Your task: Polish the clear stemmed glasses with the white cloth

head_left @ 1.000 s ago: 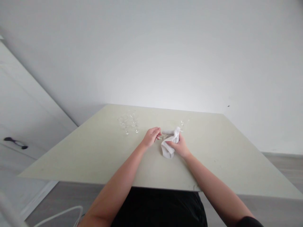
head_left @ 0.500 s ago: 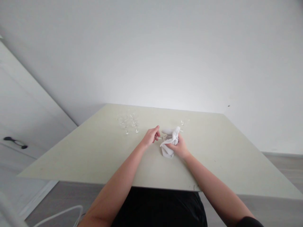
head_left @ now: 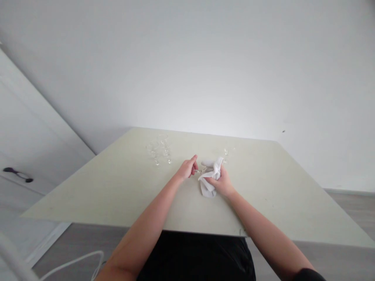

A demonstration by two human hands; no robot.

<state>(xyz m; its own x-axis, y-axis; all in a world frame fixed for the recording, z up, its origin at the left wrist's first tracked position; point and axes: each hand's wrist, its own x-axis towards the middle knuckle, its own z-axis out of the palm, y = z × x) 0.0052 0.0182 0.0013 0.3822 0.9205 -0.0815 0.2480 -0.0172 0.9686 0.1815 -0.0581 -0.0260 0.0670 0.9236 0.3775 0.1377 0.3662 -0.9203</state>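
Observation:
My left hand (head_left: 186, 170) pinches the stem of a small clear glass (head_left: 199, 170) that lies sideways between my hands. My right hand (head_left: 222, 182) is closed on a white cloth (head_left: 209, 179) wrapped round the glass's other end, so most of the glass is hidden. Both hands hover just over the middle of a pale cream table (head_left: 117, 191).
Several small clear stemmed glasses (head_left: 159, 150) stand in a group at the far left of the table. One more clear glass (head_left: 226, 152) stands behind the cloth. A white cabinet with a dark handle (head_left: 17, 175) is at left. A white cable (head_left: 73, 261) lies on the floor.
My left fingers have shifted from curled over the stem to a tighter pinch. The cloth in my right hand has bunched and turned slightly. The hands stay in the same spot.

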